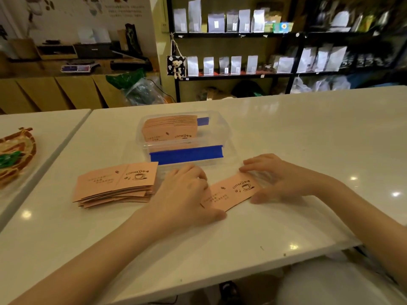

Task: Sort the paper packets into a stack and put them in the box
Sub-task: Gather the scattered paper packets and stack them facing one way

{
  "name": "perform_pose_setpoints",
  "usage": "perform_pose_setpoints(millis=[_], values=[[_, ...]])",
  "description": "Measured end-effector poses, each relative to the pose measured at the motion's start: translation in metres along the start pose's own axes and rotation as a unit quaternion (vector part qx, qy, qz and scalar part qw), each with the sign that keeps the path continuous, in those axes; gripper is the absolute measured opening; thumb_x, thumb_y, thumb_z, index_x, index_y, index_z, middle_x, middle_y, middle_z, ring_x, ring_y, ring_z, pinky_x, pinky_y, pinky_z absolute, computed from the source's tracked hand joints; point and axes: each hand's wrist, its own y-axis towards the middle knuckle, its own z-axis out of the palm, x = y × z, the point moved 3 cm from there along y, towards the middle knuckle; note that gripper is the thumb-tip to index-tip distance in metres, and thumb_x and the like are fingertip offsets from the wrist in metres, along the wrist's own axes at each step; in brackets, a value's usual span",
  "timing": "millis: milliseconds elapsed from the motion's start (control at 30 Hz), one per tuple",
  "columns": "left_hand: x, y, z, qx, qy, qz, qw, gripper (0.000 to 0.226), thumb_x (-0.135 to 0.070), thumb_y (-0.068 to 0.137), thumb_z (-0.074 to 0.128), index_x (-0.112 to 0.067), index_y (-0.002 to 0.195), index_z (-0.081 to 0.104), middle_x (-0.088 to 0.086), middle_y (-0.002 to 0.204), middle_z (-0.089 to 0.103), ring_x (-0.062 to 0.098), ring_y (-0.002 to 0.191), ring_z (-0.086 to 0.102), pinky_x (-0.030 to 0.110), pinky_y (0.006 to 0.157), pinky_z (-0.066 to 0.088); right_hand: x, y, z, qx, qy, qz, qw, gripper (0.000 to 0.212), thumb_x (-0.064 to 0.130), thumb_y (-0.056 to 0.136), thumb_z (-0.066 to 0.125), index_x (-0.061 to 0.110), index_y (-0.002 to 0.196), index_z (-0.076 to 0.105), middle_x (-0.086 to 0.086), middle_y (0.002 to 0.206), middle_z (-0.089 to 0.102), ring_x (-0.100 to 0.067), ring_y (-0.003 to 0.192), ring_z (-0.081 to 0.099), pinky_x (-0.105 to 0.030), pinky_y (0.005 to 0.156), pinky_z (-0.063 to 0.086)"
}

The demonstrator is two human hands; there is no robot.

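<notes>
A small stack of pink paper packets [231, 192] printed with a coffee cup lies flat on the white table between my hands. My left hand [185, 192] grips its left end and my right hand [271, 177] holds its right end. A looser, fanned pile of the same packets [114, 186] lies to the left. Behind them stands a clear plastic box [222, 128] with blue clips; a row of packets [169, 128] stands on edge in its left part.
The clear lid with a blue clip [187, 156] lies in front of the box. A woven basket [13, 155] sits on the adjoining table at far left. Shelves of foil bags [231, 40] stand beyond the table's far edge.
</notes>
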Motion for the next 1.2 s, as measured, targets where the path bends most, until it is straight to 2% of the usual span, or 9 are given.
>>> perform_pose_setpoints(millis=[200,333,467,567,667,833,1000,1133,1200], values=[[0.003,0.002,-0.004,-0.031,-0.045,-0.005,0.998,0.065,-0.059,0.064,0.061,-0.019,0.116,0.054,-0.009,0.120,0.049,0.009,0.112,0.039,0.023,0.092,0.035,0.006,0.004,-0.004,-0.058,0.013,-0.020,0.998,0.059,0.044,0.058,0.078,0.035,0.112,0.056,0.017,0.130,0.041,0.000,0.124,0.021,-0.020,0.098,0.020],[0.016,0.000,-0.015,-0.078,-0.057,-0.013,0.995,0.066,-0.056,0.063,0.062,-0.020,0.117,0.052,-0.010,0.123,0.049,0.007,0.113,0.038,0.025,0.094,0.037,0.018,0.009,-0.010,-0.077,0.024,-0.029,0.996,0.056,0.045,0.059,0.076,0.035,0.111,0.056,0.014,0.129,0.045,-0.004,0.122,0.027,-0.023,0.101,0.025],[0.035,-0.007,-0.036,-0.117,-0.094,-0.025,0.988,0.060,-0.046,0.064,0.069,-0.023,0.116,0.053,-0.010,0.124,0.048,0.002,0.106,0.034,0.019,0.090,0.034,0.043,0.017,-0.020,-0.125,0.032,-0.052,0.990,0.056,0.045,0.060,0.074,0.032,0.110,0.055,0.011,0.125,0.050,-0.008,0.117,0.035,-0.025,0.100,0.031],[0.057,-0.018,-0.053,-0.147,-0.114,-0.029,0.982,0.059,-0.039,0.063,0.073,-0.022,0.116,0.055,-0.014,0.118,0.046,-0.001,0.104,0.030,0.012,0.084,0.032,0.067,0.026,-0.024,-0.166,0.025,-0.095,0.981,0.054,0.050,0.057,0.072,0.033,0.105,0.055,0.016,0.117,0.050,-0.006,0.113,0.035,-0.013,0.096,0.029],[0.083,-0.035,-0.063,-0.161,-0.130,-0.054,0.977,0.060,-0.045,0.060,0.074,-0.032,0.113,0.052,-0.021,0.113,0.042,0.000,0.105,0.033,0.009,0.077,0.033,0.091,0.039,-0.023,-0.202,-0.011,-0.143,0.969,0.058,0.058,0.056,0.067,0.032,0.106,0.055,0.017,0.114,0.049,-0.001,0.106,0.031,-0.003,0.085,0.025],[0.118,-0.064,-0.072,-0.168,-0.163,-0.108,0.966,0.060,-0.055,0.052,0.066,-0.042,0.108,0.048,-0.036,0.100,0.041,-0.007,0.094,0.042,0.011,0.073,0.035,0.129,0.060,-0.012,-0.232,-0.063,-0.197,0.951,0.064,0.064,0.057,0.066,0.028,0.110,0.058,0.008,0.121,0.053,-0.003,0.110,0.030,-0.018,0.094,0.024],[0.147,-0.085,-0.068,-0.174,-0.213,-0.152,0.949,0.061,-0.060,0.049,0.058,-0.047,0.107,0.049,-0.032,0.105,0.047,0.001,0.099,0.046,0.018,0.085,0.037,0.159,0.073,0.004,-0.226,-0.087,-0.199,0.950,0.061,0.065,0.061,0.062,0.025,0.108,0.059,0.008,0.125,0.051,-0.012,0.119,0.032,-0.023,0.093,0.025],[0.164,-0.098,-0.063,-0.177,-0.274,-0.173,0.929,0.056,-0.057,0.049,0.062,-0.048,0.103,0.051,-0.029,0.107,0.053,-0.012,0.101,0.047,0.014,0.083,0.036,0.170,0.079,0.021,-0.198,-0.079,-0.176,0.961,0.063,0.067,0.064,0.057,0.021,0.106,0.062,0.005,0.130,0.048,-0.014,0.122,0.030,-0.030,0.100,0.026],[0.171,-0.101,-0.059,-0.161,-0.303,-0.186,0.921,0.056,-0.056,0.049,0.063,-0.046,0.103,0.053,-0.028,0.108,0.054,-0.009,0.102,0.048,0.015,0.084,0.037,0.174,0.082,0.030,-0.187,-0.089,-0.165,0.964,0.066,0.070,0.063,0.054,0.019,0.105,0.062,0.003,0.127,0.048,-0.016,0.120,0.032,-0.032,0.098,0.029]])
